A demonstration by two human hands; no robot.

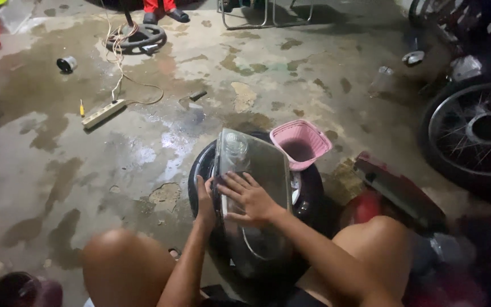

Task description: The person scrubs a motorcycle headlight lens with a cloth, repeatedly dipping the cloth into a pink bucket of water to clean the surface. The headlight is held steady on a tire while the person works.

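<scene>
Stained, patchy concrete floor [143,170] spreads out under a seated person whose bare knees frame the bottom of the view. Between those knees, the right hand [251,199] lies flat and spread on the face of a clear, rounded-rectangular plastic headlight lens [257,170], its fingers [235,183] splayed wide and pressing rather than gripping. The left hand [204,202] curls round the lens's left edge, thumb side against the rim, so it is closed on that edge. The lens rests tilted on a black rubber tyre [311,196] lying flat on the floor.

By its look the lens is light, stiff and thin-walled, with a glossy face that would likely slip under a flat palm and scratch or crack if knocked. The rims beside the left fingers seem the safest place to hold, with one hand on each long edge.

Just beyond the fingertips, past the lens's far corner, a pink woven plastic basket [301,143] sits on the floor. To the right lies a red and black bike panel [396,190], and a spoked wheel [475,133] beyond it. Farther off, left of the fingers, a pale power strip [103,113] trails its cord toward a round black fan base [137,37].
</scene>
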